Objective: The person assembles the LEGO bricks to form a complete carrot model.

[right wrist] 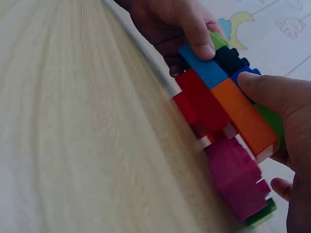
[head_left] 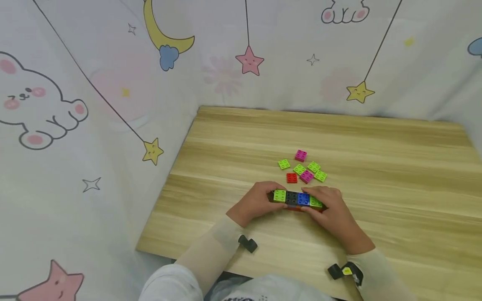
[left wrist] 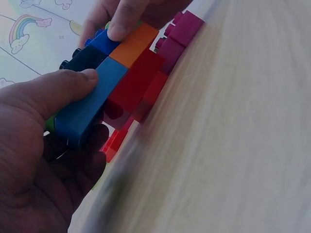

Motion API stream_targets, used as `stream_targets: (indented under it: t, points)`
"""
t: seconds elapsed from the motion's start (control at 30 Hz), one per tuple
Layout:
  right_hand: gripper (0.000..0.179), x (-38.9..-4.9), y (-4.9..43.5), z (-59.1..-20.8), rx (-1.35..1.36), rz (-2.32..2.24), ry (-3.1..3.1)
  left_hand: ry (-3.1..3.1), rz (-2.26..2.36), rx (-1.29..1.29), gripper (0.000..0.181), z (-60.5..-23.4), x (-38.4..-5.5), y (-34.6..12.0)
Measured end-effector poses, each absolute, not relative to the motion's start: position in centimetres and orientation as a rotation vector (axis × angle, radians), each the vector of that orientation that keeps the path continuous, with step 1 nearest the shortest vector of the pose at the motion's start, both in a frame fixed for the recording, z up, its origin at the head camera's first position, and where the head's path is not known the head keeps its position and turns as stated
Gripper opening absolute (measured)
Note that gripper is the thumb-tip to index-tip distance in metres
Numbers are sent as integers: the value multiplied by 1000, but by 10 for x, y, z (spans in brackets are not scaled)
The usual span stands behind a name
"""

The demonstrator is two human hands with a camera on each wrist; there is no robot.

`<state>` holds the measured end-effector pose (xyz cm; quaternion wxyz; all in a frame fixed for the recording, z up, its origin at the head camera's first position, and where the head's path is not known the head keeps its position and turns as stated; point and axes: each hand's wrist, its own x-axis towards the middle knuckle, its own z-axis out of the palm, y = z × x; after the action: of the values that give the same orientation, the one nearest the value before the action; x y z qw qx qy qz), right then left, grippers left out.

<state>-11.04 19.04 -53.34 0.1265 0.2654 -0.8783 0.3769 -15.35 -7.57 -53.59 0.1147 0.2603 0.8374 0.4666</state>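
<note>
Both hands grip one stack of toy building bricks near the front of the table. Its top row runs lime green (head_left: 280, 195), black (head_left: 291, 198), blue (head_left: 303, 199) and lime green (head_left: 315, 202). Under that row lie a light blue brick (left wrist: 90, 99) and an orange brick (right wrist: 243, 116) end to end, with a red brick (right wrist: 201, 99) beneath them. My left hand (head_left: 260, 200) pinches the stack's left end, thumb on the light blue brick. My right hand (head_left: 333, 209) pinches the right end, its thumb on the near side at the blue brick.
Just beyond the stack lie loose bricks on the wooden table (head_left: 233, 146): a red one (head_left: 291, 178), two magenta ones (head_left: 301, 155) and several lime green ones (head_left: 284, 164). A printed cloth (head_left: 286, 83) hangs behind the table and along its left side.
</note>
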Motion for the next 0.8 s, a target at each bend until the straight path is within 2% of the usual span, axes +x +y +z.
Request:
stream_targets:
  t: [0.23,0.43,0.53,0.67,0.8]
  points:
    - [48,-109,194,-535,691,1175,-2616,2380,1467,747,30,-537,-162,-76]
    - [47,-109,198,-532,676,1175,-2609,2440,1560,728,28,-542,-195,-68]
    - [45,-109,201,-532,690,1173,-2603,2539,1408,880,30,-542,-214,-56]
    - [45,-110,203,-533,735,1173,-2593,2637,1125,1162,42,-541,-238,-36]
    - [44,-112,202,-533,778,1185,-2578,2672,872,1227,49,-537,-251,-19]
